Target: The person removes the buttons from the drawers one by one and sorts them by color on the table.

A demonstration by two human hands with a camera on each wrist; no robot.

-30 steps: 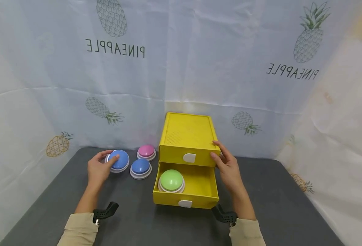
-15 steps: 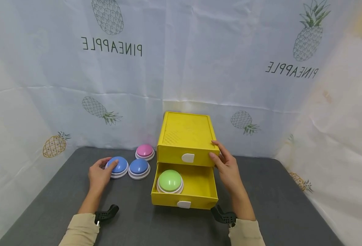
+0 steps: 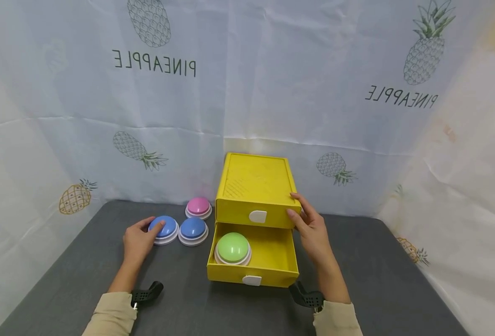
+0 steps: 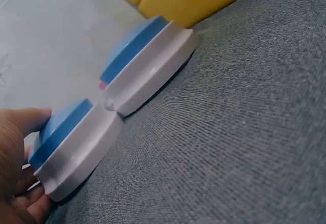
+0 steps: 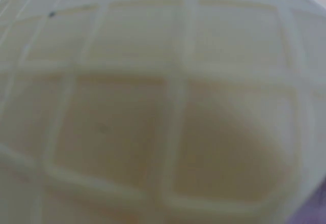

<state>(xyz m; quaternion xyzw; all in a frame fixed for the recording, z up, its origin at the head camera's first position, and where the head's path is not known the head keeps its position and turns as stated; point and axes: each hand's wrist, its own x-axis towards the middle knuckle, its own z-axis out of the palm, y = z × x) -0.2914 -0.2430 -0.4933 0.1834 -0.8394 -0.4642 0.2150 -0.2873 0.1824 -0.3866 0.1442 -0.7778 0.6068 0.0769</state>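
Note:
My left hand (image 3: 140,239) grips the left side of a blue-domed push-button buzzer (image 3: 165,227) with a white base. In the left wrist view its base rests on the grey cloth, rim against the base of a second blue buzzer (image 4: 147,71). Behind these stands a pink buzzer (image 3: 199,206). My right hand (image 3: 312,231) holds the front right corner of a yellow drawer box (image 3: 258,179), thumb on the front and fingers on the top edge. Its lower drawer (image 3: 274,249) is pulled out, with a green buzzer (image 3: 233,247) at the left inside it.
The dark grey table (image 3: 180,298) extends around the box. White tabs (image 3: 252,280) mark both drawer fronts. A pale curtain (image 3: 268,102) printed with pineapples hangs behind and at both sides. A blurred pale grid surface (image 5: 173,132) fills most of the right wrist view.
My left hand has brought its blue buzzer down toward me onto the table, then slid it right against the second blue one. My right hand stays on the box corner.

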